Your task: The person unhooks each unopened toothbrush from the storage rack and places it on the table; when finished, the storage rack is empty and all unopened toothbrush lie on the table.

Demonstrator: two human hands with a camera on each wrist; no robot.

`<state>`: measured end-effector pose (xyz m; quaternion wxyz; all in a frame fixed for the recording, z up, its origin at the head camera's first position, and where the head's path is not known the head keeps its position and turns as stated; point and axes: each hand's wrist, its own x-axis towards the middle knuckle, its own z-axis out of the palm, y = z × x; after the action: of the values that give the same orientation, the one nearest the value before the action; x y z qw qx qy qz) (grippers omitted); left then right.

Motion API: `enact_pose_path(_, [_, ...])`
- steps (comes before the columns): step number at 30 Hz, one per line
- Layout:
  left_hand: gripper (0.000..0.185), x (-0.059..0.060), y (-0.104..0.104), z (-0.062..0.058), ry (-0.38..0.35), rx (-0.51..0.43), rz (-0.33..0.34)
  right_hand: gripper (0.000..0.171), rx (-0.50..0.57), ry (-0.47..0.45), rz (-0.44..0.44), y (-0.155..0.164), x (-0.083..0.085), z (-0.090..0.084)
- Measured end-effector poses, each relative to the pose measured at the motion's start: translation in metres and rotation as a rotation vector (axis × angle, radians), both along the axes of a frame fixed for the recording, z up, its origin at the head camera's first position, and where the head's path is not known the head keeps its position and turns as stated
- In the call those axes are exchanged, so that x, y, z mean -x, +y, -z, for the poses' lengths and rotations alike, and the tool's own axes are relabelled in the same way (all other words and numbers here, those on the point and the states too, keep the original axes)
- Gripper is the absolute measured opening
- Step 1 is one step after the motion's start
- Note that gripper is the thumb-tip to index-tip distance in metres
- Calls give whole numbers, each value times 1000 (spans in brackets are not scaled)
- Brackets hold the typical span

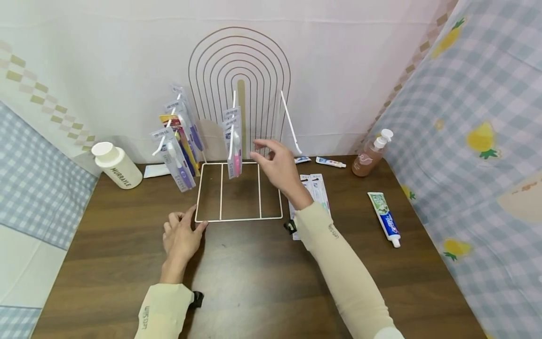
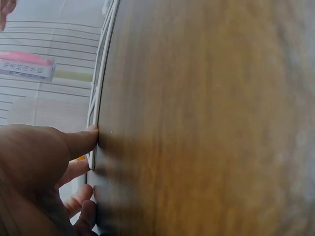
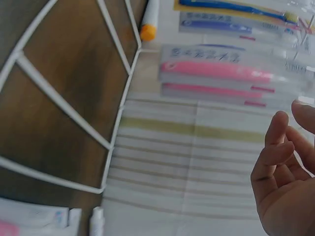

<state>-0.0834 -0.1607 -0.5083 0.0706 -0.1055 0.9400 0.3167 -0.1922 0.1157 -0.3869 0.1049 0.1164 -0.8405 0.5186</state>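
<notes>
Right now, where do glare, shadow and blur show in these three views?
Head: pale sheen on the table; left wrist: blurred wood grain, dark shadow beside the left hand; right wrist: soft print on a pink toothbrush pack.

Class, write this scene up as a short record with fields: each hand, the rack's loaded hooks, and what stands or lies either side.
Left hand: holds the near left corner of the rack
Right hand: raised, holding nothing
Left hook: toothbrush packs, one of them yellow
Middle hook: pink brushes, packaged
Right of rack: flat packs, partly hidden by the right sleeve; large tube; pump bottle
Left of rack: white bottle
</notes>
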Motion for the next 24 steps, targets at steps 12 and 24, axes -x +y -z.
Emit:
enact_pose_path(12, [66, 0, 3, 4, 4, 3, -11, 30, 80, -80, -60, -28, 10, -6])
enact_pose_path(24, [68, 0, 0, -2, -17, 6, -1, 15, 171, -60, -68, -33, 9, -5])
